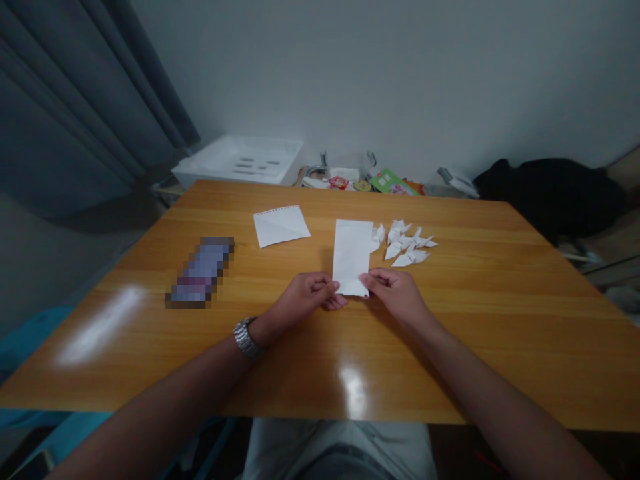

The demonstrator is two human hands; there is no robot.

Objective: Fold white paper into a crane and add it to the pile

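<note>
A white sheet of paper [352, 253], folded into a tall strip, lies on the wooden table [450, 333] in front of me. My left hand [306, 300] pinches its near left corner, and my right hand [395, 293] pinches its near right corner. Both hands have their fingers curled closed on the paper's lower edge. A metal watch [246, 337] is on my left wrist. Just right of the sheet sits a small cluster of several folded white paper cranes [407, 244].
A second white sheet [281, 225] lies further back to the left. A blurred dark flat object [201, 273] rests on the table's left side. Behind the table are a white plastic bin [240, 160], assorted clutter [370, 180] and a dark bag [545, 190].
</note>
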